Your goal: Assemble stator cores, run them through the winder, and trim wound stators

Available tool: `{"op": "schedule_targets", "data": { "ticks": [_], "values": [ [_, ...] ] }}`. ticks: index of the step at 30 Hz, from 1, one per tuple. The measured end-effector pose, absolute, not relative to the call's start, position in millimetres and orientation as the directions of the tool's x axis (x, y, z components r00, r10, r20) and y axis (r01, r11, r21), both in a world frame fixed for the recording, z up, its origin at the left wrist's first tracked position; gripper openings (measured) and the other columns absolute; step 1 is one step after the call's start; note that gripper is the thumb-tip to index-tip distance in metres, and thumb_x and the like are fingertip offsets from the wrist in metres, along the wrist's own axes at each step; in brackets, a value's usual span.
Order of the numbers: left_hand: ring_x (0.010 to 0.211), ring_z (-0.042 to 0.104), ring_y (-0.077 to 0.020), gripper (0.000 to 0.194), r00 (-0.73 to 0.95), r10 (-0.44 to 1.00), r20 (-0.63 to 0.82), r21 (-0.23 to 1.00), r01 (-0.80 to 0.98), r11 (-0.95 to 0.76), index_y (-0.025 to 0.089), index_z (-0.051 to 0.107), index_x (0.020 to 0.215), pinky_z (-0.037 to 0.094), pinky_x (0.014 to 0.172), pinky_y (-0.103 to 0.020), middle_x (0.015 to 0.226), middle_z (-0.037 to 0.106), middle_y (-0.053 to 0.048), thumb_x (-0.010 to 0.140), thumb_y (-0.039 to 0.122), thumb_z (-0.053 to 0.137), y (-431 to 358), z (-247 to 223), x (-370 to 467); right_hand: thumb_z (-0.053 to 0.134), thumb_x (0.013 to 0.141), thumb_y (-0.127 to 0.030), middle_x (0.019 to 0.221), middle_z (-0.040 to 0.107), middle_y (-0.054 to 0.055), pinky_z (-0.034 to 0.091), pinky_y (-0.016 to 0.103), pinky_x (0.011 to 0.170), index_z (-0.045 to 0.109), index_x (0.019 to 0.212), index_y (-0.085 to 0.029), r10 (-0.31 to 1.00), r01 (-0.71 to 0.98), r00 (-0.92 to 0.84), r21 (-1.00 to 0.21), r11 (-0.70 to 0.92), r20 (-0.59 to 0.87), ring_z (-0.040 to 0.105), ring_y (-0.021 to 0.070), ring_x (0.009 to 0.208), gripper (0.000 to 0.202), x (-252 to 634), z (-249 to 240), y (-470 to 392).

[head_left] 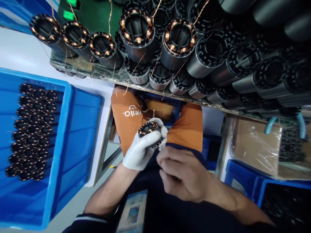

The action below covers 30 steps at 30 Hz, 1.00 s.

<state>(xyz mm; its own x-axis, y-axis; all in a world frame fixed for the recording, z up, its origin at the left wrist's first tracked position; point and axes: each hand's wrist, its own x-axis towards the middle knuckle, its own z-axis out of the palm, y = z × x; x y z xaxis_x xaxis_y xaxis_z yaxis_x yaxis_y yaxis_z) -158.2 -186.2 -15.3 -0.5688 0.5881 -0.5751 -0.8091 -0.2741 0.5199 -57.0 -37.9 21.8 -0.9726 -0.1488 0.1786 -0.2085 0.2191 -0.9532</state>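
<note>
My left hand (148, 144), in a white glove, is wrapped around a motor stator (147, 128) above my lap. The stator's near end shows copper windings in a black slotted ring; the palm and fingers cover much of its body. Just to the right and lower, my bare right hand (182, 171) has its fingers curled together in a pinch close to the stator's lower end. Whatever those fingertips hold, if anything, is too small or hidden to make out.
Ahead, a bench edge (116, 76) carries wound stators (137, 35) with loose copper wires, and stacked unwound stators (211, 53). A blue crate (65, 136) at left holds rows of wound ones. Pliers with light-blue handles (301, 124) lie right. A phone (133, 212) rests against me.
</note>
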Motion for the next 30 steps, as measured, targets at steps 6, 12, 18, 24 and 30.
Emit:
{"op": "schedule_targets", "data": {
  "ticks": [6, 12, 18, 24, 30],
  "values": [
    [0.068, 0.061, -0.0124, 0.036, -0.845, 0.408, -0.345, 0.895, -0.427, -0.129, 0.023, 0.069, 0.102, 0.057, 0.067, -0.029, 0.093, 0.071, 0.0, 0.083, 0.032, 0.099, -192, -6, -174, 0.066, 0.101, -0.014, 0.076, 0.051, -0.004, 0.033, 0.034, 0.054, 0.048, 0.082, -0.025, -0.216, -0.058, -0.976, -0.963, 0.262, 0.0, 0.044, 0.013, 0.063, 0.029, -22, 44, -9],
    [0.1, 0.08, -0.0223, 0.072, -0.848, 0.529, -0.029, 0.98, 0.08, 0.182, 0.03, 0.073, 0.135, 0.069, 0.094, -0.036, 0.125, 0.078, -0.003, 0.073, 0.019, 0.107, -207, 17, -160, 0.089, 0.105, -0.028, 0.093, 0.073, -0.001, 0.045, 0.027, 0.058, 0.086, 0.117, -0.024, 0.126, 0.145, -0.984, -0.981, 0.13, -0.128, 0.057, 0.0109, 0.066, 0.013, -63, 48, 11],
    [0.103, 0.087, -0.0294, 0.092, -0.799, 0.591, -0.113, 0.959, 0.068, 0.275, 0.036, 0.064, 0.155, 0.073, 0.086, -0.037, 0.126, 0.084, -0.002, 0.074, 0.025, 0.106, -205, 17, -139, 0.094, 0.104, -0.031, 0.093, 0.076, 0.001, 0.045, 0.025, 0.056, 0.088, 0.104, -0.021, 0.155, 0.063, -0.986, -0.998, 0.002, -0.062, 0.063, 0.0121, 0.072, 0.011, -81, 30, -9],
    [0.081, 0.082, -0.0217, 0.071, -0.858, 0.502, 0.113, 0.93, 0.269, 0.251, 0.032, 0.067, 0.131, 0.066, 0.076, -0.033, 0.101, 0.082, 0.002, 0.07, 0.028, 0.102, -200, 7, -124, 0.086, 0.11, -0.027, 0.094, 0.076, 0.001, 0.054, 0.025, 0.063, 0.084, 0.104, -0.022, 0.215, 0.033, -0.977, -0.994, 0.105, -0.009, 0.069, 0.0142, 0.079, 0.008, -65, 22, -5],
    [0.09, 0.077, -0.0255, 0.05, -0.789, 0.594, 0.158, 0.941, 0.303, 0.152, 0.029, 0.068, 0.115, 0.062, 0.082, -0.041, 0.101, 0.077, -0.003, 0.071, 0.018, 0.092, -203, 11, -140, 0.083, 0.11, -0.024, 0.094, 0.072, 0.0, 0.057, 0.03, 0.066, 0.077, 0.103, -0.024, 0.242, 0.061, -0.97, -0.987, 0.147, -0.024, 0.068, 0.0146, 0.078, 0.009, -62, 34, 16]
  ]
}}
